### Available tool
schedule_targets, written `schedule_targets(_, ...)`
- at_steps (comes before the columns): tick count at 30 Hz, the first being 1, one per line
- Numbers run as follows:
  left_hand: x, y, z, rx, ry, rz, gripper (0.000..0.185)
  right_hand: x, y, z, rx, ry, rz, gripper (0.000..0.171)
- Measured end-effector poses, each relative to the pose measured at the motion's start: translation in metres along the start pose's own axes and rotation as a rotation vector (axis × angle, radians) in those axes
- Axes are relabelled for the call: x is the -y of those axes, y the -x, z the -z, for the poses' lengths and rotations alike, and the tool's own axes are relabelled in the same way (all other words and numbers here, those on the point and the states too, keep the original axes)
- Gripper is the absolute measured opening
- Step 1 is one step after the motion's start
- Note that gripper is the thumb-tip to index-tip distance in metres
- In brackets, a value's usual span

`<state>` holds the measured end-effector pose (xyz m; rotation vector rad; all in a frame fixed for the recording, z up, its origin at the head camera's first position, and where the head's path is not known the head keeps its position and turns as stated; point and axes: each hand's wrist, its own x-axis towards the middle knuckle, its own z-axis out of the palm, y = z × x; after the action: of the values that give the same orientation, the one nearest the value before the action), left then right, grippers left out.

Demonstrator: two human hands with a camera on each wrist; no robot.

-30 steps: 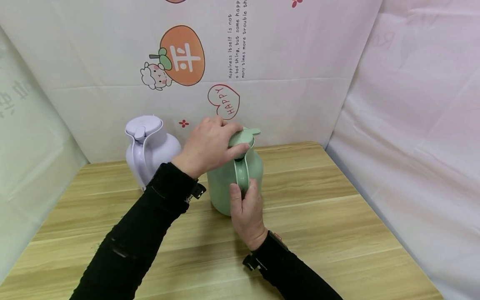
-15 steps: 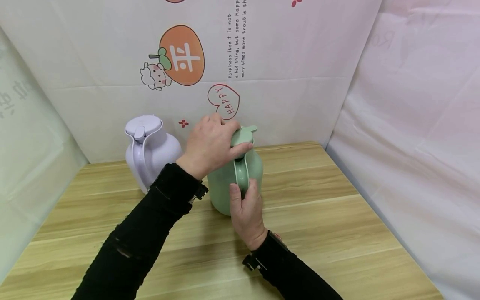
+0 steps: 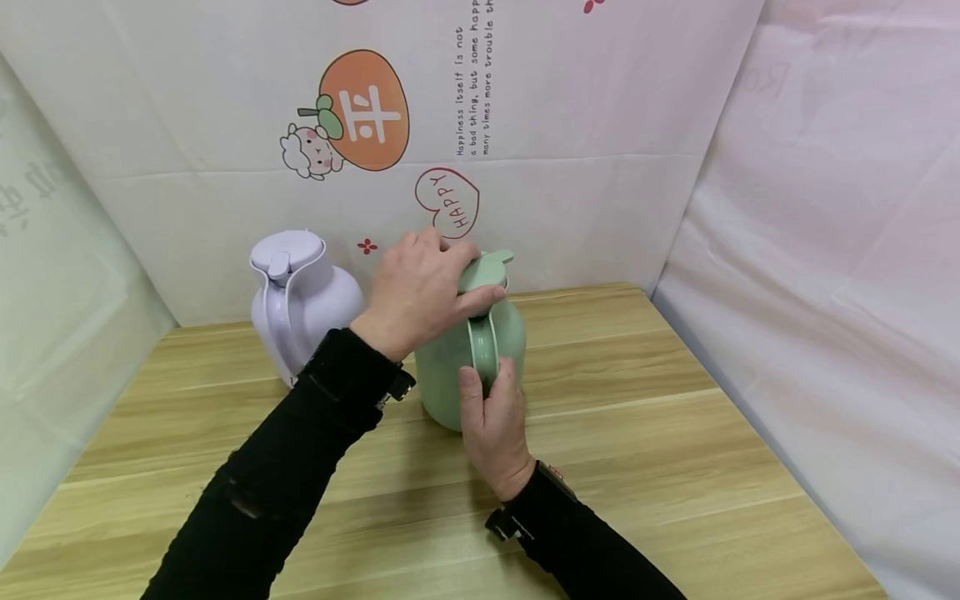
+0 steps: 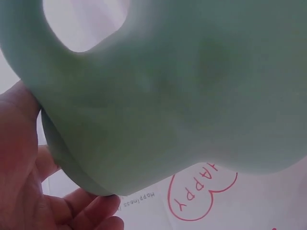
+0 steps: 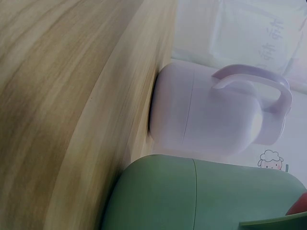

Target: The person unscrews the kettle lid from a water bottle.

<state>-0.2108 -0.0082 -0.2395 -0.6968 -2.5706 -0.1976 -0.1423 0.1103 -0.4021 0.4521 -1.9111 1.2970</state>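
The wooden table (image 3: 645, 433) ran out under both forearms, with printed white sheets hung behind and to the sides of the hands. Just beyond the hands stood the green jug (image 3: 450, 375), upright on the table, its handle (image 3: 482, 350) turned toward the person. The left wrist view was filled by that green body (image 4: 182, 96) at very close range, with fingertips (image 4: 103, 206) curling under the edge of the lid. The right wrist view showed the jug's lower wall (image 5: 201, 196) resting on the table (image 5: 62, 96).

To the left of the left hand, and a little farther back, stood a lilac jug (image 3: 300, 304), also upright, lid on, apart from the green one; in the right wrist view it (image 5: 211, 115) sat just behind the green jug with its handle showing.

The left hand (image 3: 420, 292) lay over the top of the green jug, fingers curled round the lid (image 3: 483, 271), thumb along its near edge. The lid's small tab stuck out to the right past the fingers. The right hand (image 3: 491, 417) was below it, closed round the lower part of the handle, thumb up along the grip.

Both arms wore black sleeves (image 3: 285, 483), each with a dark strap at the wrist.
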Motion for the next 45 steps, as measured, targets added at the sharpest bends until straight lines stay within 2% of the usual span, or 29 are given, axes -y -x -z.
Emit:
schedule_targets(5,0.003,-0.001,0.003,0.035,0.045,-0.028,0.061,-0.001,0.0,-0.001,0.003,-0.004,0.003,0.029)
schedule_targets(12,0.013,-0.004,0.009,0.107,0.191,-0.195,0.055,0.0,0.0,0.0,0.006,-0.001,-0.007,0.024)
schedule_targets(16,0.017,-0.006,0.01,0.18,0.241,-0.241,0.057,0.0,0.0,-0.001,0.002,0.006,-0.008,0.025)
schedule_targets(21,0.018,-0.008,0.011,0.235,0.228,-0.266,0.059,-0.001,0.0,-0.001,-0.002,0.01,-0.007,0.027)
schedule_targets(27,0.018,-0.009,0.013,0.273,0.213,-0.258,0.059,-0.001,0.0,-0.001,-0.009,0.013,-0.001,0.03)
schedule_targets(31,0.018,-0.01,0.013,0.274,0.2,-0.263,0.058,0.0,-0.001,-0.001,-0.01,0.009,0.001,0.032)
schedule_targets(37,0.018,-0.01,0.014,0.24,0.184,-0.287,0.052,0.0,-0.001,-0.001,-0.004,0.003,-0.007,0.029)
schedule_targets(45,0.017,-0.008,0.014,0.207,0.188,-0.274,0.048,0.0,-0.001,0.0,0.0,0.008,-0.013,0.028)
